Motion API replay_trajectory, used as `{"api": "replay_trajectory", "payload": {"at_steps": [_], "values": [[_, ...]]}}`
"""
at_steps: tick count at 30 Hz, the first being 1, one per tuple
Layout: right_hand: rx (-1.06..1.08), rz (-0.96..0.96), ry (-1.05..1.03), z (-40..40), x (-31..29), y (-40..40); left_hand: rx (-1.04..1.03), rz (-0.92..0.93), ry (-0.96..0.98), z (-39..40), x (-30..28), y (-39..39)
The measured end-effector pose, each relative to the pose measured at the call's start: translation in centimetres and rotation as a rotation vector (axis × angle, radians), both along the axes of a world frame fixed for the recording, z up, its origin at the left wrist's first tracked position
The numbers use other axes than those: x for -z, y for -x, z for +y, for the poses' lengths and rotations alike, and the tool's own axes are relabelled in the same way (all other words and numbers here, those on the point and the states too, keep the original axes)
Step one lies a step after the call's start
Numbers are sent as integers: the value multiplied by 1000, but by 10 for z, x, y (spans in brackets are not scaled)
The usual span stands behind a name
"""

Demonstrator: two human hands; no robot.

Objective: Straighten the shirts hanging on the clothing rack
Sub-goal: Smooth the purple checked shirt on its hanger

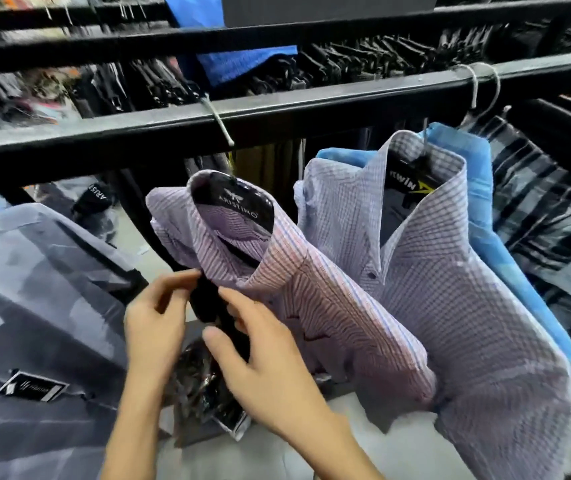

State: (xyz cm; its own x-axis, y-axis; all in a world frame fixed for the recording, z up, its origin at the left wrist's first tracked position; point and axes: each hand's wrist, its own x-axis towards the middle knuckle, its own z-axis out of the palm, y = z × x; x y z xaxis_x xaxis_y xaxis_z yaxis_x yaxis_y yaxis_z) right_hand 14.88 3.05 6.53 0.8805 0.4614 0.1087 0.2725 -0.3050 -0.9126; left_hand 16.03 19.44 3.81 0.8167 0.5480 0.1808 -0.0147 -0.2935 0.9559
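Observation:
A purple striped shirt (329, 299) hangs on a black hanger from the black rack rail (312, 102). Its collar front is parted, showing the dark hanger arm. My left hand (157, 320) pinches the left collar edge at the shirt's front. Just right of it, my right hand (260, 355) holds the right front edge below the collar. Behind it hangs a lilac checked shirt (457, 306), then a blue shirt (481, 209) and a dark plaid shirt (540, 209), all to the right on the same rail.
A plastic-wrapped dark garment (34, 306) with a black tag lies at lower left. A patterned packaged item (204, 393) sits below my hands. Rows of dark clothes (363, 60) on further rails fill the background. A blue garment (228, 53) hangs top centre.

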Motion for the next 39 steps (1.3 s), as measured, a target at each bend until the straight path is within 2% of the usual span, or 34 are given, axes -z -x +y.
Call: {"api": "replay_trajectory", "payload": {"at_steps": [3, 5, 8, 12, 15, 17, 19, 23, 26, 28, 30, 31, 35, 39], "values": [[-42, 82, 26, 21, 14, -16, -109, -99, -47, 26, -1, -24], [-44, 103, 46, 37, 18, -28, -109, -130, -117, 45, -4, -46], [-44, 150, 68, 62, 18, -48, 17, 2, -155, 79, 6, -72], [-4, 251, 248, 97, 39, -64, 119, 148, -104, 101, 16, -91], [26, 177, 202, 129, 65, -75, 153, 206, -139, 104, 25, -91], [116, 206, 135, 149, 83, -85, 163, 251, -155, 114, 38, -88], [180, 140, 133, 159, 87, -92, 155, 271, -161, 123, 50, -85], [242, 88, 91, 161, 84, -97, 210, 226, -16, 118, 59, -77], [229, 165, 42, 162, 102, -97, 274, 259, 90, 115, 59, -62], [152, 227, 29, 153, 97, -93, 209, 260, 64, 109, 62, -52], [58, 400, -68, 145, 89, -88, 132, 223, 37, 100, 60, -42], [48, 420, -57, 140, 87, -86, 104, 199, 49, 95, 60, -36], [95, 348, -73, 129, 121, -79, 23, 205, -8, 78, 61, -15], [-3, 285, -14, 104, 112, -62, -110, 179, -89, 56, 52, 11]]}}
